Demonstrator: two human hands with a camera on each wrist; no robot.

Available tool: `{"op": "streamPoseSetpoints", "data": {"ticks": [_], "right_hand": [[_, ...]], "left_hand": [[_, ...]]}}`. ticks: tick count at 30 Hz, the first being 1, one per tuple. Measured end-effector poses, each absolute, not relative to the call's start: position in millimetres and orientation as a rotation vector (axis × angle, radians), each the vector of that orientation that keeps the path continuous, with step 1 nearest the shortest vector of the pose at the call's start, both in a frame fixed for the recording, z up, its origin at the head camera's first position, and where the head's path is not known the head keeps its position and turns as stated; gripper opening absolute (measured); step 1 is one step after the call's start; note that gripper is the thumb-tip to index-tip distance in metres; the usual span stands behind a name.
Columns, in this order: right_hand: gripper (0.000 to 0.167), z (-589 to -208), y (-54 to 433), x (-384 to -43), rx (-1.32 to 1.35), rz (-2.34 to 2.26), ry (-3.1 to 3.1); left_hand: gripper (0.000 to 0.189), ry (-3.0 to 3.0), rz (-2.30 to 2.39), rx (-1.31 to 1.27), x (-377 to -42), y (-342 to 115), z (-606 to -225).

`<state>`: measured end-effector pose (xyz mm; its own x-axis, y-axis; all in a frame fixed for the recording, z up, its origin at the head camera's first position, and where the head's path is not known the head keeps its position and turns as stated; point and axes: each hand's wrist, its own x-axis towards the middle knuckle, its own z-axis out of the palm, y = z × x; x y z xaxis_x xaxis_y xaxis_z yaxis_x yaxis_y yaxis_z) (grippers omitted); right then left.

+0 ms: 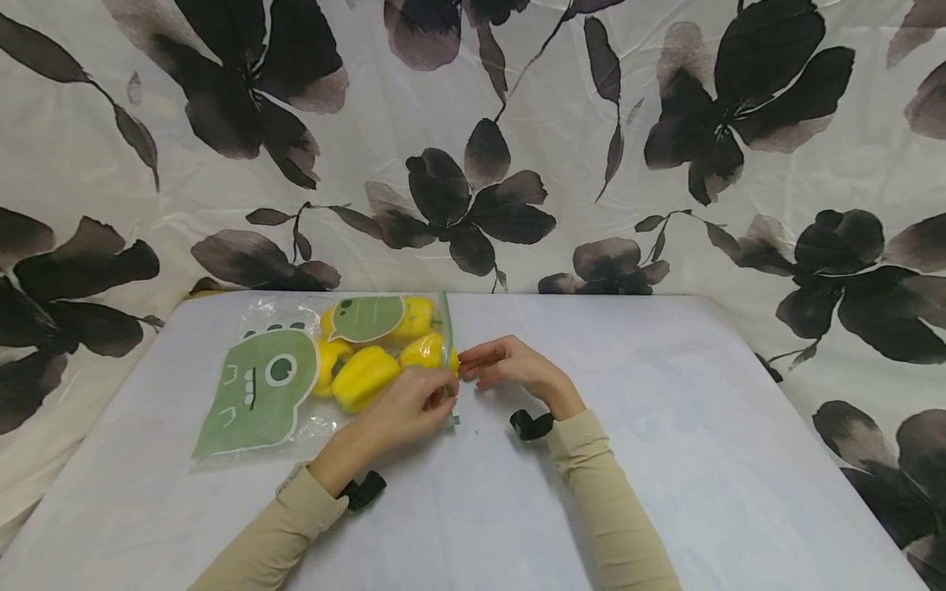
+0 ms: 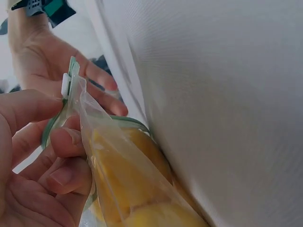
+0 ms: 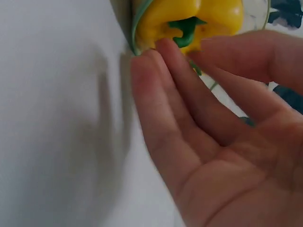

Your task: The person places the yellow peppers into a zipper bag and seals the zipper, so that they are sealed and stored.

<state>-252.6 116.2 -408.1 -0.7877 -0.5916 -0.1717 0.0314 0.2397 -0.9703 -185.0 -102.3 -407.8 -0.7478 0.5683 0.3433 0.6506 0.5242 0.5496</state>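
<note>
A clear zip bag [image 1: 259,402] printed with a green dinosaur lies on its side, with several yellow bell peppers [image 1: 365,377] inside. My left hand [image 1: 402,406] pinches the near corner of the bag's mouth, close to a white slider [image 2: 65,86] on the green zip edge [image 2: 130,120]. In the right wrist view the mouth stands open, and a yellow bell pepper [image 3: 189,12] shows its green stem there. Just outside the mouth is my right hand [image 1: 525,369]; its fingers are extended, nothing is gripped, and the fingertips overlap the pepper in the right wrist view.
A white cloth covers the table [image 1: 739,476]. Behind it hangs a pale curtain [image 1: 591,123] with dark flowers. Black wrist cameras [image 1: 532,425] sit at both cuffs, below the hands.
</note>
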Motion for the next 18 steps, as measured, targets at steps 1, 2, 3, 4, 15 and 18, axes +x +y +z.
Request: {"op": "streamPoseSetpoints", "data": {"ticks": [1, 2, 3, 4, 15, 18], "right_hand": [[0.047, -408, 116, -253, -0.522, -1.577, 1.992], [0.048, -408, 116, -253, -0.527, -1.573, 1.982], [0.049, -409, 116, -253, -0.527, -1.576, 1.974], [0.049, -410, 116, -253, -0.525, -1.581, 1.968], [0.052, -418, 112, -251, -0.536, -1.595, 1.914], [0.052, -420, 112, -252, -0.531, -1.592, 1.902]], "left_hand": [[0.008, -2.636, -1.03, -1.056, -185, -102, -408], [0.008, -2.636, -1.031, -1.052, -185, -102, -408], [0.008, -2.635, -1.034, -1.048, -185, -102, -408], [0.008, -2.634, -1.038, -1.043, -185, -101, -409], [0.012, -2.606, -1.053, -0.983, -183, -97, -412], [0.012, -2.612, -1.049, -0.98, -183, -96, -413]]}}
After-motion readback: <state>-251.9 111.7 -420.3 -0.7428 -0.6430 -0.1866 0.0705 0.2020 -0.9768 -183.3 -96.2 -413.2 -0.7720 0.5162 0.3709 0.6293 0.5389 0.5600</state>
